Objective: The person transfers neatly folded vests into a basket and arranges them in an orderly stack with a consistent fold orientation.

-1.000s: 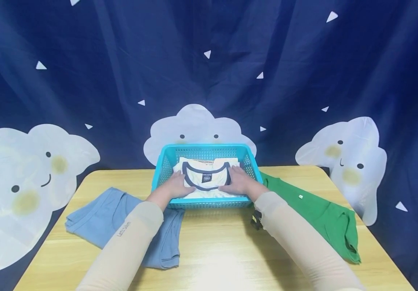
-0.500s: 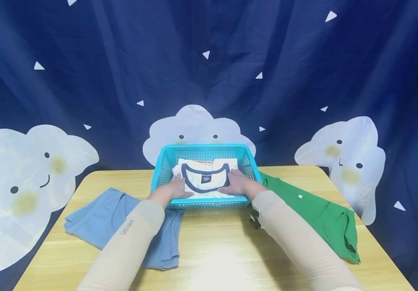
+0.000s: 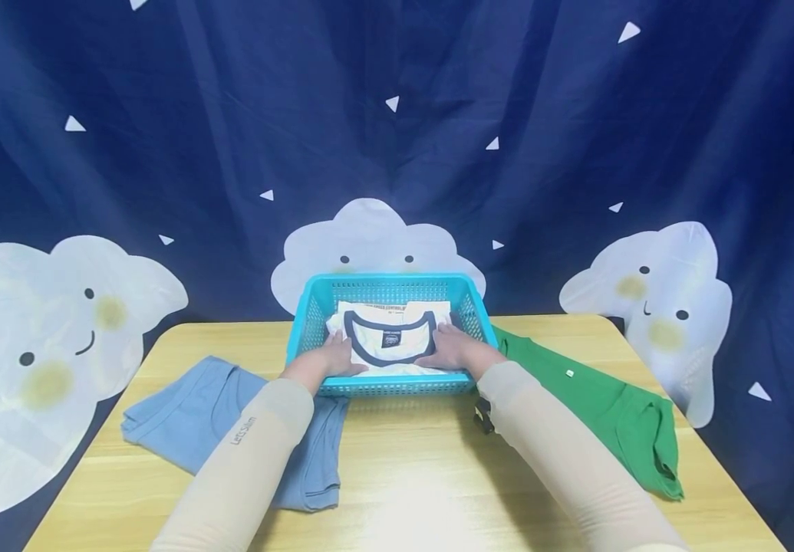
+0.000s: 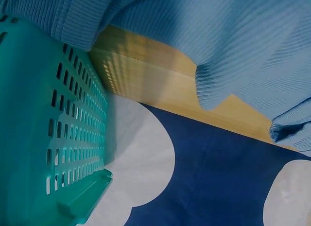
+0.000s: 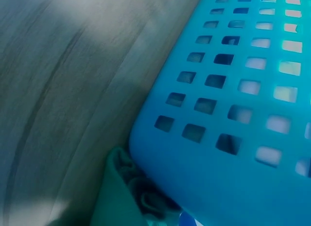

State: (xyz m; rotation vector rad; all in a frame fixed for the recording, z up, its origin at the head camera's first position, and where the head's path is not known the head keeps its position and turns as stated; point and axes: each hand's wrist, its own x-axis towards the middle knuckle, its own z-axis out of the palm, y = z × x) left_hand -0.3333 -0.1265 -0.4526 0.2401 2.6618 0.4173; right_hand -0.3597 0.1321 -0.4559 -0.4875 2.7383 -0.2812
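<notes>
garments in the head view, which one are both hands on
The dark-trimmed white garment, inside the turquoise basket; the blue garment and green garment lie outside it.

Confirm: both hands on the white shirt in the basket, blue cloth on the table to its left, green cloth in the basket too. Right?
Not quite: the green cloth lies outside the basket, on the table to its right; see the head view. The rest holds: left hand and right hand on the white shirt, blue cloth left.
</notes>
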